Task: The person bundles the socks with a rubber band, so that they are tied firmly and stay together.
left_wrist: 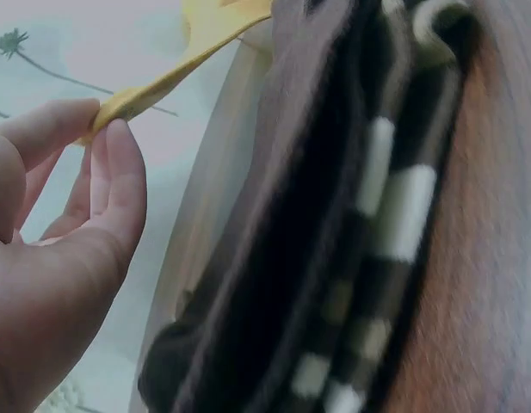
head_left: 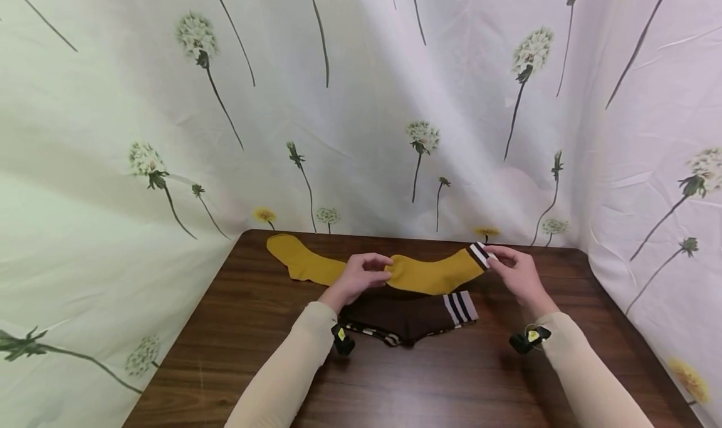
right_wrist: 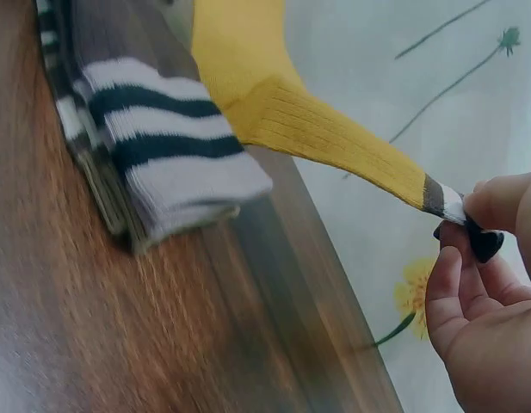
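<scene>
A yellow sock (head_left: 431, 276) with a brown-and-white striped cuff is stretched above the table's back part. My left hand (head_left: 363, 274) pinches its toe end between thumb and fingers, as the left wrist view also shows. The cuff is pinched by my right hand (head_left: 516, 274), with the fingertips partly hidden behind it. Another yellow sock (head_left: 310, 266) lies flat at the back left, its right end hidden behind my left hand. In front of the held sock are dark brown socks (head_left: 414, 315) in a layered pile, with light and dark striped cuffs and a patterned lower layer.
The brown wooden table (head_left: 395, 390) has its back edge against a white curtain (head_left: 361, 133) printed with dandelions. More of this cloth hangs along the left and right sides. A dark band with a yellow mark (head_left: 530, 339) is on each wrist.
</scene>
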Tool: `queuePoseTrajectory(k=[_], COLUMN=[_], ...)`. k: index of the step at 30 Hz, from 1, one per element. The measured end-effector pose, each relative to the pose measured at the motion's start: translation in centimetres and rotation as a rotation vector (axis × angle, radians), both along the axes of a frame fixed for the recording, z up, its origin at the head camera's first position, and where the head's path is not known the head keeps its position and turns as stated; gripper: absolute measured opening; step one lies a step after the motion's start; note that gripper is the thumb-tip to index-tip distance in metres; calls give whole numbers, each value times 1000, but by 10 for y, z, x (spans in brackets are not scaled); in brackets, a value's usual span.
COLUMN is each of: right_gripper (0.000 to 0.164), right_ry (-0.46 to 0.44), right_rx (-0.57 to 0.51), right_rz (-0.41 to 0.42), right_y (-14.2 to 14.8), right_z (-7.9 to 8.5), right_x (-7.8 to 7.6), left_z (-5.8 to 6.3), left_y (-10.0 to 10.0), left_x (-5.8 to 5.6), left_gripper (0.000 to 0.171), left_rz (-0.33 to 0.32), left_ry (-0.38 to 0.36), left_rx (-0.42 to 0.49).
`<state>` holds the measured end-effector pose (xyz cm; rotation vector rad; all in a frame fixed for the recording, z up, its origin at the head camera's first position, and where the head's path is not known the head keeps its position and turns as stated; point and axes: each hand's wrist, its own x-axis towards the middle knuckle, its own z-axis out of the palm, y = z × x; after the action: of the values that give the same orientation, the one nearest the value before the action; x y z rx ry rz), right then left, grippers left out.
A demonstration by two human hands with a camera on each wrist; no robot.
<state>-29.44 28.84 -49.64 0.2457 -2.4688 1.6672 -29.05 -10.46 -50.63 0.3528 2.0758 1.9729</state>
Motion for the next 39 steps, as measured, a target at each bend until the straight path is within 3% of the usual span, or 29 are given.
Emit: queuePoseTrajectory(k=[12,21,30,39], right_gripper=[35,33,30,24], right_ry=[-22,5,14,-2], right_rx=[-17,91,17,26], right_rz=[35,85,138,126], right_y=[-13,-16,-23,-24], right_z=[1,8,8,4], right_x=[18,29,39,46], left_z=[3,10,21,15], left_y=[-29,-49,-61,-75], left_x=[18,30,40,47], left_gripper=[36,45,47,48], left_rz=[-11,0,-28,-48], left_ry=[-2,-19,-1,12], left_rx=[-19,7,-23,-17])
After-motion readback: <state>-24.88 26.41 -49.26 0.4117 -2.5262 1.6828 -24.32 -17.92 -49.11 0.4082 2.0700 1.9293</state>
